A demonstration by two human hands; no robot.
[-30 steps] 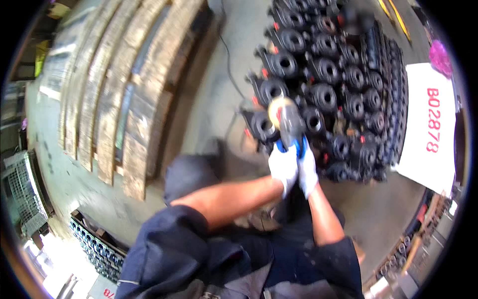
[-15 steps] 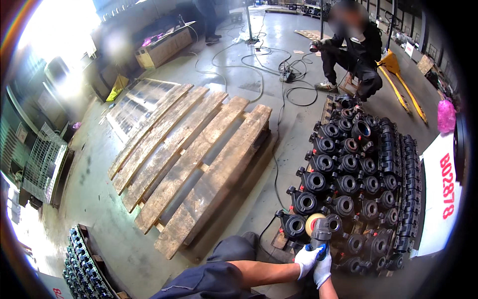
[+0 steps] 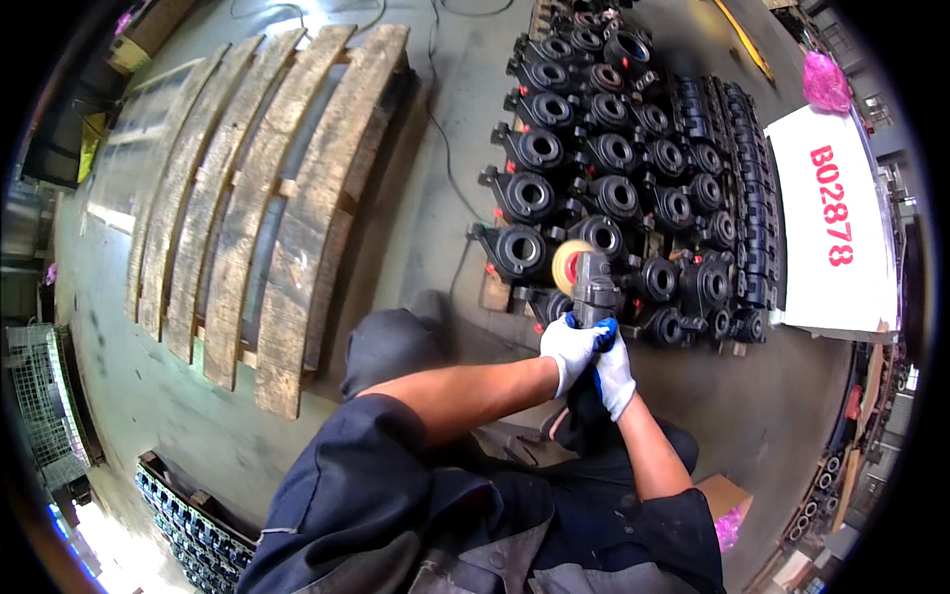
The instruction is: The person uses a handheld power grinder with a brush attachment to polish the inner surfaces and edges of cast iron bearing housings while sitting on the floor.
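Note:
My left hand, in a white glove with blue on it, is closed around the body of an angle grinder. Just right of it, my right hand, gloved the same way, is wrapped around the grinder's rear part. The grinder's round tan and yellow disc is at the left side of its head, among black cast metal parts with round bores. Nearest the disc are one part on its left and another beyond it; contact cannot be made out.
Rows of black parts stretch away ahead, some with red bits. A wooden pallet lies on the floor at left. To the right stands a white board with red marking. A pink bag is behind it. A cable runs between.
My view has tilted down and turned right, so my lap shows and the crouching co-worker is out of view. Both hands keep their hold on the grinder, its disc still among the near parts.

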